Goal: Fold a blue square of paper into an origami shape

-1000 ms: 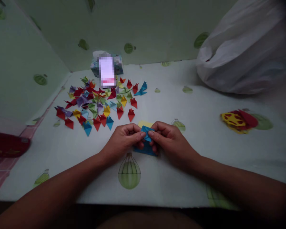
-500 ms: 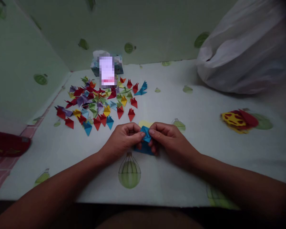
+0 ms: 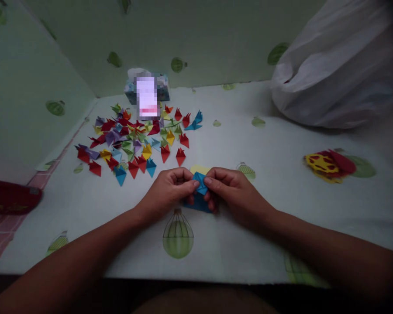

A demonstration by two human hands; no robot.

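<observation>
Between my two hands is a small folded piece of blue origami paper [image 3: 201, 183]. My left hand [image 3: 178, 186] pinches its left edge between thumb and fingers. On the opposite edge, my right hand [image 3: 224, 185] grips it with the thumb on top. Below the fold lies a flat blue paper sheet [image 3: 200, 204], partly covered by my fingers. A pale yellow paper [image 3: 199, 168] shows just behind the hands. Many folded paper pieces [image 3: 137, 146] in red, blue, yellow, green and purple are spread beyond my left hand.
A phone with a blurred screen [image 3: 147, 98] leans on a tissue box [image 3: 164, 87] at the back. To the right lie red and yellow cut-out pieces [image 3: 330, 165]. A large white bag [image 3: 330, 83] fills the back right, and a red item [image 3: 13, 197] sits at the left edge.
</observation>
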